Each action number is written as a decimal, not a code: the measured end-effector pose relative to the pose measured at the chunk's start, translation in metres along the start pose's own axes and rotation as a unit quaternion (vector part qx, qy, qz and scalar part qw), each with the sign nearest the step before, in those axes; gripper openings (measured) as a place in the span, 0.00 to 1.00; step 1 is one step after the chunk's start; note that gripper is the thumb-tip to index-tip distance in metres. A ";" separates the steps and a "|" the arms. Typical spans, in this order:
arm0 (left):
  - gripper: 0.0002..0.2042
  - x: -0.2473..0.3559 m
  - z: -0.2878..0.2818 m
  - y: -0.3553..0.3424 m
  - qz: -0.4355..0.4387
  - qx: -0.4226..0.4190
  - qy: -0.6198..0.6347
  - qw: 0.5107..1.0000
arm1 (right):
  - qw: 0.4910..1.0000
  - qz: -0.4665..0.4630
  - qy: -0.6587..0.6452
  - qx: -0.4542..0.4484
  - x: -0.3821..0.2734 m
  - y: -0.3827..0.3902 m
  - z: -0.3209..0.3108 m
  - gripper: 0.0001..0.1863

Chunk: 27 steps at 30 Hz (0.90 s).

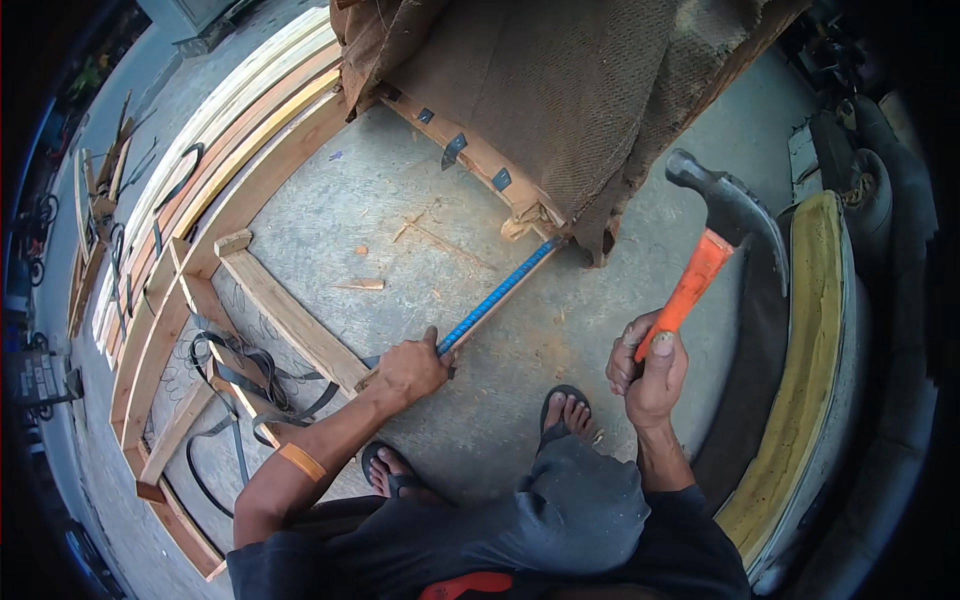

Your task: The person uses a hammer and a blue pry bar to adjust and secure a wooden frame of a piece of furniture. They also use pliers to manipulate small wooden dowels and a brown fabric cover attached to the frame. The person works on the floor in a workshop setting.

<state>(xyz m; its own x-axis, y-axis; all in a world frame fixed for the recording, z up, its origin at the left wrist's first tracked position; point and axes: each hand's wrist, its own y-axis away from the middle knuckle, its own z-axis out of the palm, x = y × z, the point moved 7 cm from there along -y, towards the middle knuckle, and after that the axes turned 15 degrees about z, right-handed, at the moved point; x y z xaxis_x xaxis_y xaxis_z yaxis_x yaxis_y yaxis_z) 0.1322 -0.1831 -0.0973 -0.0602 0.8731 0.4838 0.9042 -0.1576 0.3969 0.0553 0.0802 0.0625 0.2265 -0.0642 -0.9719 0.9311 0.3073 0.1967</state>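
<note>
My left hand is closed around the near end of a blue ribbed metal bar. The bar's far end meets the lower corner of a wooden frame covered in brown woven fabric; whether its tip goes under the fabric is hidden. Along that frame edge dark strap pieces stick out. On the right, my right hand grips a claw hammer by its orange handle, holding it raised with the steel head up and away from the bar.
Curved wooden framing with a tangle of black straps lies left. Long boards are stacked behind it. Yellow foam padding edges the right side. Wood scraps lie on the concrete floor near my sandalled feet.
</note>
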 end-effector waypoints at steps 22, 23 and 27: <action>0.17 0.035 -0.054 0.012 0.153 -0.036 0.007 0.988 | 0.965 0.238 -0.003 0.113 0.100 0.060 -0.029 0.16; 0.16 0.040 -0.061 0.008 0.155 -0.027 0.003 0.988 | 0.964 0.244 -0.017 0.106 0.101 0.062 -0.028 0.16; 0.16 0.049 -0.078 0.000 0.159 -0.001 -0.006 0.987 | 0.963 0.253 -0.029 0.087 0.098 0.067 -0.029 0.13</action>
<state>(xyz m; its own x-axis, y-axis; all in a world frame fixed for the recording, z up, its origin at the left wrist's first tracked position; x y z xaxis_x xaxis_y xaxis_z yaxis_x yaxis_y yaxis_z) 0.0959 -0.1763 -0.0125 0.2318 0.7841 0.5757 0.8754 -0.4262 0.2280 0.1311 0.1222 -0.0231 0.6746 -0.0030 -0.7382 0.7301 0.1503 0.6666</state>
